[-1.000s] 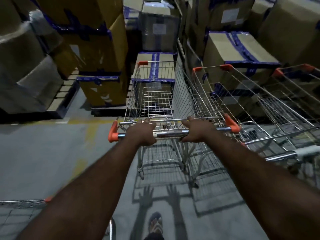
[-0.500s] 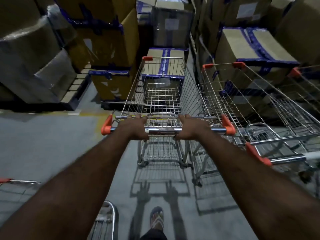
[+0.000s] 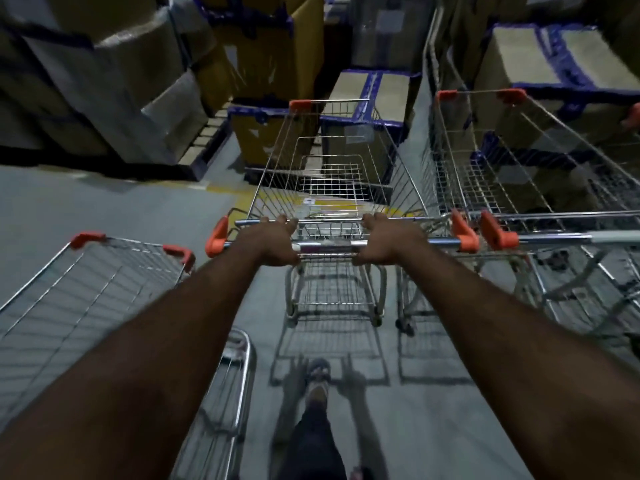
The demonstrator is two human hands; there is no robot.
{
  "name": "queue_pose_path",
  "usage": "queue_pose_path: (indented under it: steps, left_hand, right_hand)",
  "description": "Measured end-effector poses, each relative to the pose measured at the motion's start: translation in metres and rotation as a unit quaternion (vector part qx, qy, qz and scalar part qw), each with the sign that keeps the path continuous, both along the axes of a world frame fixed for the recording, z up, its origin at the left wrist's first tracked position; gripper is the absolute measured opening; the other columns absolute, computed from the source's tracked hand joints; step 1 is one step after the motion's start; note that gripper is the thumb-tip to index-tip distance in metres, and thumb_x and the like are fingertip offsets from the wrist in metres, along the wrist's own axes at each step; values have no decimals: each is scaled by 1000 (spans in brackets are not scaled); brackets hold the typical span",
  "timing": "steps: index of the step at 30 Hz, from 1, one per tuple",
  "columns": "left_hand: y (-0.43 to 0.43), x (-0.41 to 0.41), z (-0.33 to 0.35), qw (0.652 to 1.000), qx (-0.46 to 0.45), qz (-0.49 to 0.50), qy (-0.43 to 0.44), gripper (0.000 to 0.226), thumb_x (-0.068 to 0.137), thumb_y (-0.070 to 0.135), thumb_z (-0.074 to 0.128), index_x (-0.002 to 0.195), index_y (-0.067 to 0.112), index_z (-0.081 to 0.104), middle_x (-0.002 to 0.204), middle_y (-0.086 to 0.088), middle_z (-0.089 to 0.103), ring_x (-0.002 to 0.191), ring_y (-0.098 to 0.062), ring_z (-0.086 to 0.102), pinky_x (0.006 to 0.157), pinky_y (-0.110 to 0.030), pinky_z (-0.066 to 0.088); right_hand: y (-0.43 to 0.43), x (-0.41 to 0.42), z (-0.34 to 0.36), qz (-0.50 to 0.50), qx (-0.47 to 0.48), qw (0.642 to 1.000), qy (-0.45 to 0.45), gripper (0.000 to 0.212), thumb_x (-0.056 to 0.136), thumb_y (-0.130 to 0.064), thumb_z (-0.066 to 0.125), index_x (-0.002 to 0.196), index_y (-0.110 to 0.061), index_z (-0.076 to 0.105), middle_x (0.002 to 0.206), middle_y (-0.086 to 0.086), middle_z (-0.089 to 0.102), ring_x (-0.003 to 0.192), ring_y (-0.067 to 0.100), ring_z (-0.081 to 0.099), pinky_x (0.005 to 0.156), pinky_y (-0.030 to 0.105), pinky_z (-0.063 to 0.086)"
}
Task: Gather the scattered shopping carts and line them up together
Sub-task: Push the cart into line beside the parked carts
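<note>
Left hand [image 3: 273, 242] and right hand [image 3: 386, 242] gripping handle bar [image 3: 329, 244] of middle cart [image 3: 339, 188], neighbouring cart [image 3: 519, 161] just right.

Both hands on the middle cart [image 3: 332, 174]

The left hand [image 3: 273, 244] and right hand [image 3: 384, 242] each curl round the middle cart's chrome handle bar [image 3: 329, 244]. Just right of that cart stands a second cart [image 3: 502, 168], orange handle ends nearly touching. A third cart [image 3: 86, 289] sits left of it, nearer the person. Taped cardboard boxes [image 3: 367, 95] are stacked ahead of it.
</note>
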State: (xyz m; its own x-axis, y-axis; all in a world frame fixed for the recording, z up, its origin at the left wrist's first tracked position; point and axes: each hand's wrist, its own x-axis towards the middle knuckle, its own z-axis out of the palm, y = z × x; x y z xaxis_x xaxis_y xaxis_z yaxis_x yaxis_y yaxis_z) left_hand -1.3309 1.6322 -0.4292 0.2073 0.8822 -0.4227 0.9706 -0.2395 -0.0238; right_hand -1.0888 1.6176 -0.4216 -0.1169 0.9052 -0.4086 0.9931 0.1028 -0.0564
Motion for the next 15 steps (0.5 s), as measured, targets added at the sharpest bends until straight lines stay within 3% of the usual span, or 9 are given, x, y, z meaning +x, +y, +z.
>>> queue_pose_path:
  steps: [9, 15]
  left_hand:
    - [-78, -3, -2, 1000, 11, 2, -6, 99, 81, 57, 68, 158, 23, 18, 163, -9, 22, 145, -38, 27, 113, -55, 35]
    - [-121, -13, -5, 1000, 12, -16, -9, 99, 79, 60, 68, 158, 25, 18, 163, -8, 22, 145, -37, 28, 113, -57, 34]
  right_hand:
    - [-72, 1, 9, 12, -24, 1000, 6, 114, 75, -68, 71, 161, -22, 13, 169, 3, 12, 147, 34, 34, 114, 56, 34]
    - [-127, -9, 10, 2, -13, 1000, 10, 111, 73, -66, 72, 159, -19, 20, 166, 5, 24, 144, 32, 39, 114, 51, 37]
